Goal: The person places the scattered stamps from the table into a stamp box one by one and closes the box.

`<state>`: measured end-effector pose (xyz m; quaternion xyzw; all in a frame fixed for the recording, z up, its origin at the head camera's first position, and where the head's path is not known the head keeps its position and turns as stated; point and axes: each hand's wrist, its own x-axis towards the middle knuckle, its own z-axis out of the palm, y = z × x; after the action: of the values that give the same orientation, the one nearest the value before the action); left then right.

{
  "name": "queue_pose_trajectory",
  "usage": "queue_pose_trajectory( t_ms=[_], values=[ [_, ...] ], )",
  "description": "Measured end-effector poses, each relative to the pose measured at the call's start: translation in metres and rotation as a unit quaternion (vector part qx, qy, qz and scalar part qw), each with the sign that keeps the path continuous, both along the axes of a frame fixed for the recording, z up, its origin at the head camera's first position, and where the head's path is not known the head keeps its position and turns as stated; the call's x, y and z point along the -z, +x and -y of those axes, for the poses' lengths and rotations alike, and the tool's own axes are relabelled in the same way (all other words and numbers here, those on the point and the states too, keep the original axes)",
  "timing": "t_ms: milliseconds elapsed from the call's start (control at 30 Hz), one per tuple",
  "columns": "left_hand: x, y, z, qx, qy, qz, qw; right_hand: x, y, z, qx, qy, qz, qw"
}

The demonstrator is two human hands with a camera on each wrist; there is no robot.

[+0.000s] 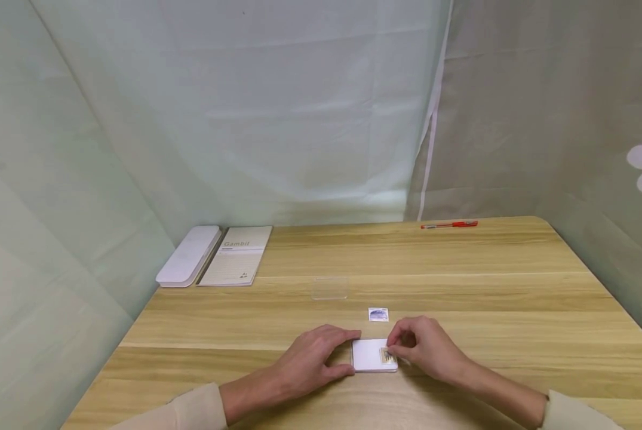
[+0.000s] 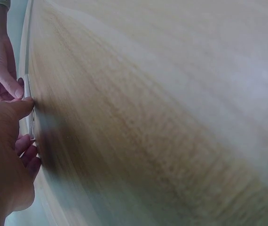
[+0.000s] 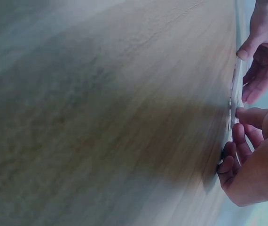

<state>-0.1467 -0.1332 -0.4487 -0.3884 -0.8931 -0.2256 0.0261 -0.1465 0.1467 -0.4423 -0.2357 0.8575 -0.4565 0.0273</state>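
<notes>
A small white pad (image 1: 368, 353) lies on the table in front of the person. The left hand (image 1: 312, 361) holds it by its left end, thumb at the near corner and index finger at the far corner. Over the pad's right end, the right hand (image 1: 427, 349) pinches a postage stamp (image 1: 386, 358) between thumb and index finger; the stamp overlaps the white surface, and the fingertips partly cover it. A second stamp (image 1: 378, 315), blue and white, lies flat just beyond the pad. Both wrist views show the pad (image 2: 29, 123) edge-on between the hands.
A transparent plastic piece (image 1: 329, 288) lies farther back. At the back left are a white case (image 1: 189, 255) and a notebook (image 1: 237, 257) side by side. A red pen (image 1: 449, 225) rests near the far edge of the wooden table (image 1: 460, 286). Curtains hang behind.
</notes>
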Motion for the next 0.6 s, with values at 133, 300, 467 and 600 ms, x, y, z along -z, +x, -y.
queue_pose_trajectory(
  t_ms=[133,300,467,600],
  values=[
    [0.0004,-0.0002,-0.0001,-0.001,-0.004,-0.003,1.0,0.0017,0.0001,0.002,0.009,0.009,-0.018,1.0],
    [0.0008,-0.0001,0.0003,0.0,-0.004,-0.007,1.0,0.0017,-0.0001,0.004,0.021,0.019,-0.028,0.999],
    [0.0011,0.0001,0.0008,0.001,-0.004,-0.009,1.0,0.0014,-0.0002,0.0043,0.027,0.028,-0.036,0.999],
    [0.0008,0.0002,0.0007,0.002,-0.005,-0.006,1.0,0.0012,-0.0002,0.0041,0.032,0.035,-0.037,0.998]
  ],
)
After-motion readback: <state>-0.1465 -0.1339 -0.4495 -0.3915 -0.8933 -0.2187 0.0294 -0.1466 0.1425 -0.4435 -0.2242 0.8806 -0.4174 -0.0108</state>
